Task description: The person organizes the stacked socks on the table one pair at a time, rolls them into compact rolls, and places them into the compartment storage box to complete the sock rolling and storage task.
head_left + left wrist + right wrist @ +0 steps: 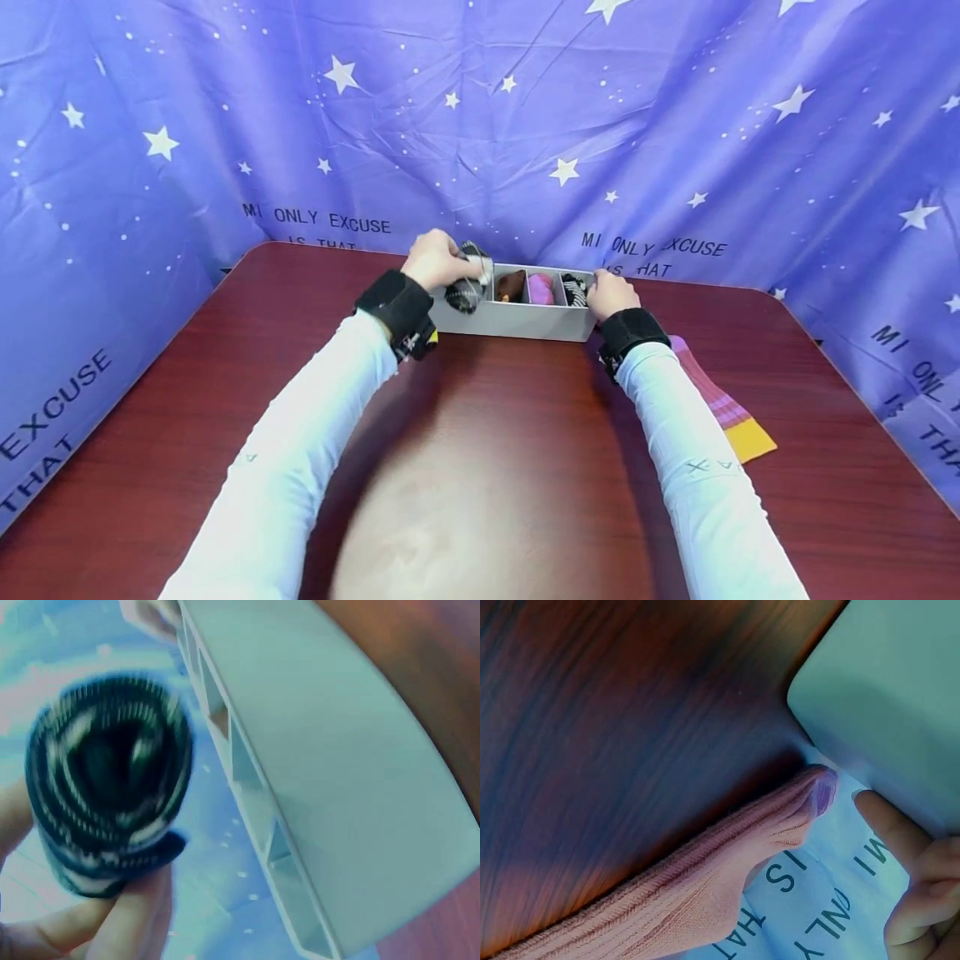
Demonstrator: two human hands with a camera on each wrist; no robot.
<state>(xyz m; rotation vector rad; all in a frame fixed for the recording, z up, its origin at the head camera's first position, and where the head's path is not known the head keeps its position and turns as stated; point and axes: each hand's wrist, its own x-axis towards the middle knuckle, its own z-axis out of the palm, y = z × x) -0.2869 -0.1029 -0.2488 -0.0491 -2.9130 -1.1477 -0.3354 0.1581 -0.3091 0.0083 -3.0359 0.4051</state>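
Observation:
My left hand (438, 260) holds a rolled-up dark checked sock (112, 780) between fingers and thumb, above the left part of a pale grey divided box (517, 321). In the left wrist view the roll's coiled end faces the camera, apart from the box wall. My right hand (611, 296) grips the right end of the box at its corner; in the right wrist view one finger (889, 825) lies along the end wall. Inside the box sit a brown bundle (511, 287), a pink bundle (541, 288) and a black-and-white striped bundle (575, 290), each in its own compartment.
A pink ribbed sock (712, 392) with a yellow end lies flat on the reddish-brown table (480, 467), right of the box and partly behind the right forearm. A blue-purple star-patterned curtain (480, 125) hangs close behind the box and round both sides.

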